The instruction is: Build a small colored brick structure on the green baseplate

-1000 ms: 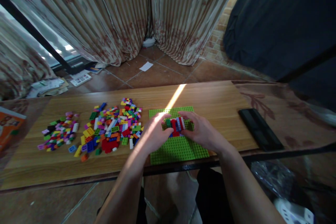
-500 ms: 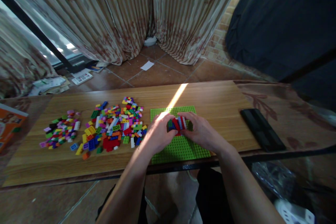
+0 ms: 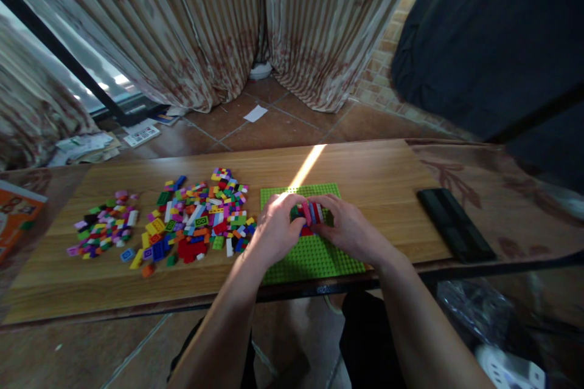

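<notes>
Both hands grip a small block of joined toy bricks [image 3: 308,214], striped red, pink, white, blue and green. It is over the upper middle of a green studded baseplate [image 3: 314,261]; whether it touches the plate I cannot tell. My left hand [image 3: 280,228] curls round its left side, with the thumb at the near edge. From the right, my right hand [image 3: 344,225] closes on the other end with thumb and fingers. The fingers cover part of the bricks.
Loose bricks [image 3: 201,219] lie in a big heap left of the baseplate, with a smaller brick pile [image 3: 107,228] farther left. A black tray-like object [image 3: 456,225] rests at the right end of the wooden table [image 3: 374,170]. Striped curtains [image 3: 219,30] hang behind.
The hands have drawn slightly closer together round the bricks. A pink-red strip now shows upright between the fingers. The view has shifted a little; the loose piles look unchanged.
</notes>
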{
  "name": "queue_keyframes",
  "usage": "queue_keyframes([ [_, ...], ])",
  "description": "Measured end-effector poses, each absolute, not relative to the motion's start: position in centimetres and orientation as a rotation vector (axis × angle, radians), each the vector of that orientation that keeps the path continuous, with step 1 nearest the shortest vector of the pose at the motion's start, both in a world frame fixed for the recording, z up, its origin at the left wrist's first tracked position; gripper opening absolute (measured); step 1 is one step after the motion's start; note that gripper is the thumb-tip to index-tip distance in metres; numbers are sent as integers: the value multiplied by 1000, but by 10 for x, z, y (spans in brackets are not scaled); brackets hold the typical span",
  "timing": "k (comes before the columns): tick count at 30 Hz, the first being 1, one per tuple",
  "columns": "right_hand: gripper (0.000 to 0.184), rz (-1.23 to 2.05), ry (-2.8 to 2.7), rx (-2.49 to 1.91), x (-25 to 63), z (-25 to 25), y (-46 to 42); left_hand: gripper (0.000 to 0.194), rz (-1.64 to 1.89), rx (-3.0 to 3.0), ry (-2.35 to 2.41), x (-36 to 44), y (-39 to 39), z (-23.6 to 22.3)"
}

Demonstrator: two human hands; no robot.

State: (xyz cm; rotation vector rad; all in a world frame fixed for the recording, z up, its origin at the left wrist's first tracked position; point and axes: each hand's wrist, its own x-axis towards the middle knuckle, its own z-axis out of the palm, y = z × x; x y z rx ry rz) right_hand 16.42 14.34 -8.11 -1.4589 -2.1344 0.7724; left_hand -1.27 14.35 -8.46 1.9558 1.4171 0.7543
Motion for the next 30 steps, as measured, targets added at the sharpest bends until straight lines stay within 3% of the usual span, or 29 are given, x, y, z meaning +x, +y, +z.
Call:
queue_keyframes([
  [15,41,782,-2156,-1447,166,-82,144,16,866,1840,1392,-5,145,-81],
  [30,45,766,-2171,-1491,165,-81,143,18,765,1823,1590,1,146,-84],
])
